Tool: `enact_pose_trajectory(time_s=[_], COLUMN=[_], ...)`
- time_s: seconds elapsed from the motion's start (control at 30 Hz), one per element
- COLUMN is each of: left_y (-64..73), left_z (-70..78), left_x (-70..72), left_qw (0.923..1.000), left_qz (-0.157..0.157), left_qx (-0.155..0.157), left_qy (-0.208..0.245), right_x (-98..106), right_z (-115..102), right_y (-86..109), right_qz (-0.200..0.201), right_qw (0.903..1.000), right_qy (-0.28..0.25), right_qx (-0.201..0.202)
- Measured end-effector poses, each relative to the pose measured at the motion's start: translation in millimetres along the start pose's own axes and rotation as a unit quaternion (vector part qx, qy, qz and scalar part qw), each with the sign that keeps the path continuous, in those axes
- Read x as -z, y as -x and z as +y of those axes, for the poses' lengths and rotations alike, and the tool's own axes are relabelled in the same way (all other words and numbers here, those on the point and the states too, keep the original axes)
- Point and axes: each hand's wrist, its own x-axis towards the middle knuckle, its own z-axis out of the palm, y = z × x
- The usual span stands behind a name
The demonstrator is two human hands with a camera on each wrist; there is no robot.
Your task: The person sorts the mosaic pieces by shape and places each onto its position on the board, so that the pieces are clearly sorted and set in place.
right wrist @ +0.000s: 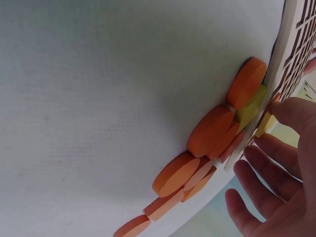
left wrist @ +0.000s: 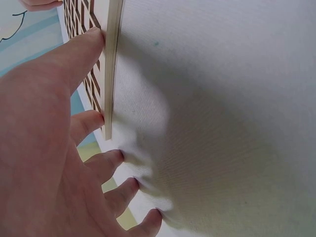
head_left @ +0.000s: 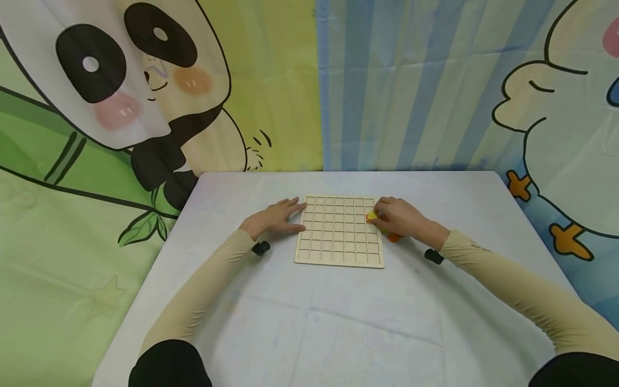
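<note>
A pale wooden grid board point(head_left: 338, 236) lies flat on the table. My left hand point(head_left: 274, 216) spreads its fingers at the board's left edge; in the left wrist view the thumb and index finger touch that edge and the other fingertips rest on the cloth. Over the board's right edge, my right hand point(head_left: 400, 217) pinches a small yellow block point(right wrist: 266, 123) between thumb and index finger. Beneath that block a bit of orange point(head_left: 368, 219) shows on the grid. Part of the yellow block is hidden by the fingers.
Several orange pieces, some round like this disc point(right wrist: 212, 129), lie on the table beside the board's right edge. A yellow-green piece point(right wrist: 251, 109) sits among them. White cloth covers the table point(head_left: 309, 317), and a printed cartoon curtain point(head_left: 271, 80) hangs behind it.
</note>
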Motion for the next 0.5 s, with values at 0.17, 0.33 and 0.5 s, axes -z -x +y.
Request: enact_pose_trajectory(time_s=[0.17, 0.33, 0.5], left_y=[-1.0, -2.0, -1.1], left_z=[-1.4, -2.8, -2.9], left_x=[-1.0, -2.5, -2.5], left_qw=[1.0000, 1.0000, 1.0000], left_qz=[0.002, 0.003, 0.004], left_qx=[0.000, 0.000, -0.001], left_qy=[-0.002, -0.002, 0.001], right_x=[-0.7, -3.6, -5.1], right_z=[-1.9, -1.6, -3.0], right_y=[-2.4, -5.2, -7.4], right_qz=[0.015, 0.018, 0.011], right_qw=[0.9996, 0.9990, 0.9990], right_qy=[-0.003, 0.000, -0.007], right_qx=[0.022, 0.041, 0.042])
